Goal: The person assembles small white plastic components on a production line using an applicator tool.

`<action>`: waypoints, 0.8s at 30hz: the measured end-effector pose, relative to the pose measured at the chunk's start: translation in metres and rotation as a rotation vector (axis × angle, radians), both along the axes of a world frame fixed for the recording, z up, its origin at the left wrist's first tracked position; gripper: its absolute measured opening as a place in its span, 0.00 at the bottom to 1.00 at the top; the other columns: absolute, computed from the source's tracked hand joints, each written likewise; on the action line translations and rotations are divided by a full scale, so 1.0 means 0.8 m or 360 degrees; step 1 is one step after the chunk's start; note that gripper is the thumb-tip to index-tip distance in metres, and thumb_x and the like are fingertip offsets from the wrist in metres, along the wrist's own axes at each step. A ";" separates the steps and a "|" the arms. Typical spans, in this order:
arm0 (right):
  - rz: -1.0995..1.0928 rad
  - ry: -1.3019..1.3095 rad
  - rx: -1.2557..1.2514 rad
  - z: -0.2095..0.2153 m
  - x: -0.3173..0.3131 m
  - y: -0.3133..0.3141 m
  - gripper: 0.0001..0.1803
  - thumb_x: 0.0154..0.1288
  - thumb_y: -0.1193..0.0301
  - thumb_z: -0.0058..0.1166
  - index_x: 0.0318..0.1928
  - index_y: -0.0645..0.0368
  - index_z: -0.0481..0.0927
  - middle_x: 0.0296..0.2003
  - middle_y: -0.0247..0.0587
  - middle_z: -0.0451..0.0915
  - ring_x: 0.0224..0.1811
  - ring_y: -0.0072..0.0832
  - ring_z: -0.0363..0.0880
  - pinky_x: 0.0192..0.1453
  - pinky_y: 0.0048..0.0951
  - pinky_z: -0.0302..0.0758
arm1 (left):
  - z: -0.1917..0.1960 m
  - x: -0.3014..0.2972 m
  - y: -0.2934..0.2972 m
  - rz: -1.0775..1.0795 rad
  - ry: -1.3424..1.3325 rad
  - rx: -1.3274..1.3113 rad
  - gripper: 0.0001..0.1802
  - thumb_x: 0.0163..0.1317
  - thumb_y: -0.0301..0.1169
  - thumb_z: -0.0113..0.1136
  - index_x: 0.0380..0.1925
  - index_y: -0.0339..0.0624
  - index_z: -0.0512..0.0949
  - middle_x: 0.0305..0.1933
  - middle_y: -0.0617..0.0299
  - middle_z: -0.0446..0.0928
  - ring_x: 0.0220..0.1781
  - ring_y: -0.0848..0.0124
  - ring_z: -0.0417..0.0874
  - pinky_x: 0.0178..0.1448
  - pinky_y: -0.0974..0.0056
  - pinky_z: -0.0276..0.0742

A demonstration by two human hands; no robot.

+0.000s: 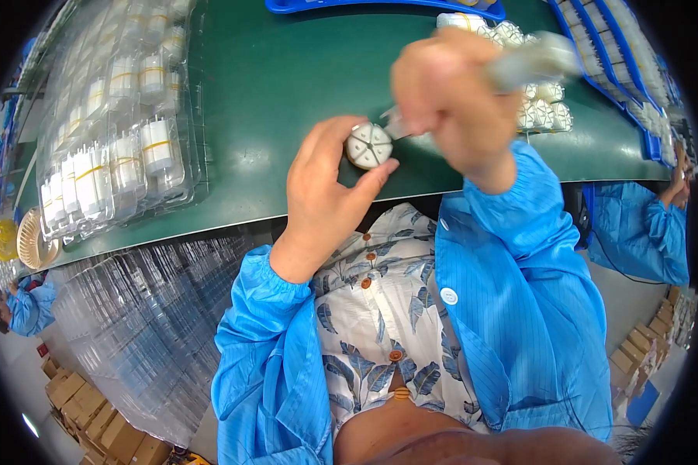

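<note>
Matt green table mat (287,70), glossy clear plastic trays (108,132), smooth white plastic disc (368,146).

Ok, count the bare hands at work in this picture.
3. The left hand holds a round white part over the green table. The right hand grips a blurred tool. A co-worker's hand shows at the right edge; others may be hidden.

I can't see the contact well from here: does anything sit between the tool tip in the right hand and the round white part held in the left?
Nothing visible does. The blurred pale tool in the right hand runs straight to the rim of the round white spoked part pinched by the left hand.
</note>
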State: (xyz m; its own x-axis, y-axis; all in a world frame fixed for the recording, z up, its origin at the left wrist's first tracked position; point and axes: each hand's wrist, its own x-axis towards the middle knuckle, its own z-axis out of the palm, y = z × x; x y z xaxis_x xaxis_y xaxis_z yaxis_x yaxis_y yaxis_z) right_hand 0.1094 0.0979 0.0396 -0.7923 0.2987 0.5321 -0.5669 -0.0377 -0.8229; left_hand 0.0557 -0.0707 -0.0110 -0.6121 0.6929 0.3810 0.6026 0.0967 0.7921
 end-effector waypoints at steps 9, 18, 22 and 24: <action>-0.0387 -0.0642 0.0446 0.001 0.096 -0.023 0.11 0.62 0.71 0.65 0.42 0.59 0.79 0.16 0.25 0.70 0.17 0.12 0.63 0.22 0.20 0.59 | 0.013 -0.007 -0.018 -0.0722 -0.1801 0.0906 0.32 0.64 0.28 0.62 0.65 0.30 0.63 0.65 0.40 0.70 0.68 0.47 0.71 0.70 0.46 0.69; -0.0407 -0.0809 0.0638 -0.015 0.105 -0.035 0.18 0.55 0.69 0.71 0.44 0.55 0.80 0.17 0.29 0.71 0.20 0.15 0.69 0.25 0.23 0.65 | 0.022 -0.002 -0.020 -0.0920 -0.1811 0.0989 0.32 0.65 0.27 0.60 0.67 0.29 0.61 0.66 0.41 0.68 0.72 0.44 0.65 0.72 0.43 0.66; -0.0408 -0.0686 0.0743 -0.016 0.104 -0.041 0.19 0.53 0.69 0.72 0.45 0.56 0.80 0.22 0.32 0.78 0.21 0.20 0.74 0.26 0.27 0.69 | 0.034 0.006 -0.033 -0.0936 -0.1895 0.1064 0.33 0.64 0.27 0.61 0.68 0.34 0.62 0.65 0.43 0.70 0.71 0.48 0.68 0.71 0.46 0.69; -0.0392 -0.0600 0.0837 -0.012 0.098 -0.049 0.19 0.53 0.70 0.72 0.45 0.56 0.80 0.27 0.35 0.82 0.22 0.24 0.77 0.28 0.29 0.72 | 0.039 0.010 -0.046 -0.0837 -0.1803 0.1010 0.36 0.62 0.29 0.64 0.69 0.36 0.61 0.64 0.43 0.72 0.68 0.52 0.72 0.70 0.48 0.69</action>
State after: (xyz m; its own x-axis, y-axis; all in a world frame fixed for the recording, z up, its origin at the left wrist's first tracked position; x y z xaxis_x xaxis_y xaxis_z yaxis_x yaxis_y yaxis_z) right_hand 0.1874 0.0588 0.0301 -0.8937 0.2714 0.3572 -0.1794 0.5135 -0.8391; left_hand 0.0635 -0.1072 0.0206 -0.5200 0.8323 0.1921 -0.5321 -0.4915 0.6894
